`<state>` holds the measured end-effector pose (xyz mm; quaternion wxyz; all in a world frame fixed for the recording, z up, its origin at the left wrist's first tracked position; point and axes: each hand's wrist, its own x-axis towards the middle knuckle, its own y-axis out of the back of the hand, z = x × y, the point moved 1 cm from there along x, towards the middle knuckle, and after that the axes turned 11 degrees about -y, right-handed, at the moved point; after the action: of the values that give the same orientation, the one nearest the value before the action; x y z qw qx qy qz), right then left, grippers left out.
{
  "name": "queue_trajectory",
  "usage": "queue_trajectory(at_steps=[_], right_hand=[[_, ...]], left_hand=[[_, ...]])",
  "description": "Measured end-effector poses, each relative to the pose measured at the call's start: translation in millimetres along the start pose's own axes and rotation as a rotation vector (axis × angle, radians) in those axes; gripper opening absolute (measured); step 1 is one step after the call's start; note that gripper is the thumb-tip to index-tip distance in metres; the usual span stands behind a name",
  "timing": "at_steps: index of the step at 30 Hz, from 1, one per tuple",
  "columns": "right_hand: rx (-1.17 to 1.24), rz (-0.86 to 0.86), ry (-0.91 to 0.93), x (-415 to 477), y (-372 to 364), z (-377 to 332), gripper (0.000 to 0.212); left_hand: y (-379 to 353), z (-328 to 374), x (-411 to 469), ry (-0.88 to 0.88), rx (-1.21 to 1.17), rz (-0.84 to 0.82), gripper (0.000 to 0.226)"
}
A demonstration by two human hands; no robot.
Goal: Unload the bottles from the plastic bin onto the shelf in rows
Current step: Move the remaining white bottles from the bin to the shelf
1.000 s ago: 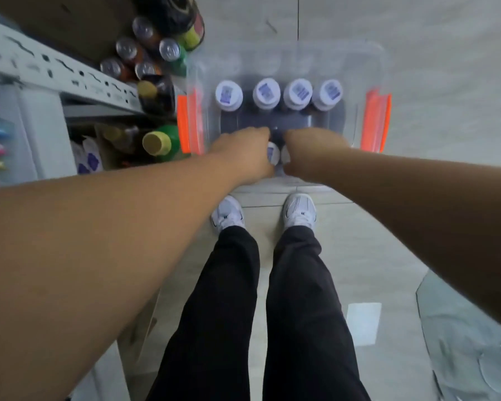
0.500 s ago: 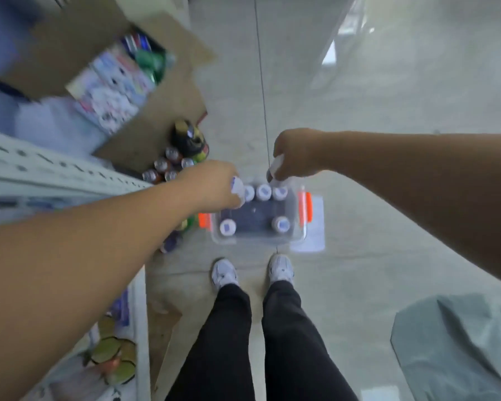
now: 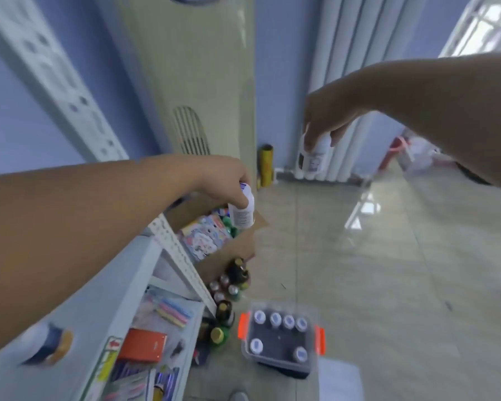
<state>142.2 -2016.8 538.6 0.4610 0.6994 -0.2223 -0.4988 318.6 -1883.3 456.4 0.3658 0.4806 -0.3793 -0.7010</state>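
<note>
White shelf: stood at the left, with stationery packs on its boards.
Plastic bin: lay on the floor near the shelf foot; six white-capped bottles were inside, four in the far row.
Left hand: fingers closed around a white bottle, above the shelf corner.
Right hand: raised higher, gripping what seemed, through blur, a second white bottle.

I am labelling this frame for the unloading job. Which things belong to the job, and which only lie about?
Job: left hand holding a bottle; right hand holding a second bottle; plastic bin; shelf.
Lying about: cardboard box; floor cans; yellow roll.
</note>
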Motion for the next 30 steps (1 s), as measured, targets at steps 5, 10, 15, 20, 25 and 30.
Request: queue_trajectory(at_steps=[5, 10, 15, 20, 25, 30], right_hand=[[-0.019, 0.142, 0.216, -51, 55, -45, 0.025], [-0.030, 0.151, 0.461, -106, 64, -98, 0.023], [-0.104, 0.115, 0.703, -167, 36, -166, 0.021], [-0.195, 0.102, 0.894, -249, -1, -244, 0.019], [-0.299, 0.063, 1.064, -337, -52, -313, 0.017], [-0.377, 0.048, 1.208, -426, -111, -389, 0.020]], left_hand=[[50, 23, -96, 0.209, 0.002, 0.055, 0.064], [57, 60, -199, 0.424, -0.047, 0.130, 0.042], [38, 110, -308, 0.646, -0.061, 0.223, 0.054], [-1, 161, -421, 0.876, -0.133, 0.285, 0.055], [-53, 209, -526, 1.079, -0.194, 0.335, 0.049], [-111, 254, -625, 1.240, -0.251, 0.365, 0.041]])
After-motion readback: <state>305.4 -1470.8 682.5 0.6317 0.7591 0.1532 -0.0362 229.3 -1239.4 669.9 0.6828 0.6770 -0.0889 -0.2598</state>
